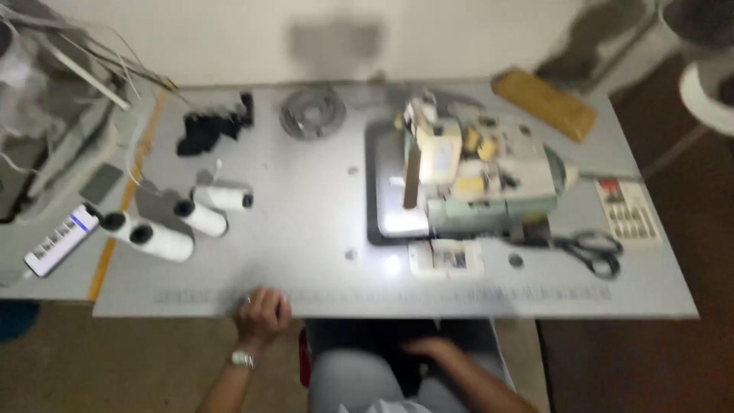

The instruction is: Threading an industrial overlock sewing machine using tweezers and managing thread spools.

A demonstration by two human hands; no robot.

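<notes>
My left hand (pixel 261 312), with a wristwatch on the wrist, rests on the front edge of a grey work table (pixel 306 199), fingers curled over the rim and nothing in it. My right hand (pixel 430 349) lies low on my lap below the table edge; the blur hides its fingers. A pale green sewing machine (pixel 482 172) stands on the table right of centre. Three white thread spools (pixel 180 222) lie on their sides at the left.
Black scissors (pixel 592 251) lie right of the machine, beside a small calculator-like pad (pixel 628 212). A black cloth bundle (pixel 212 126) and a round metal disc (pixel 312 113) sit at the back. A phone (pixel 61 239) lies far left. A yellow-brown block (pixel 544 103) rests back right.
</notes>
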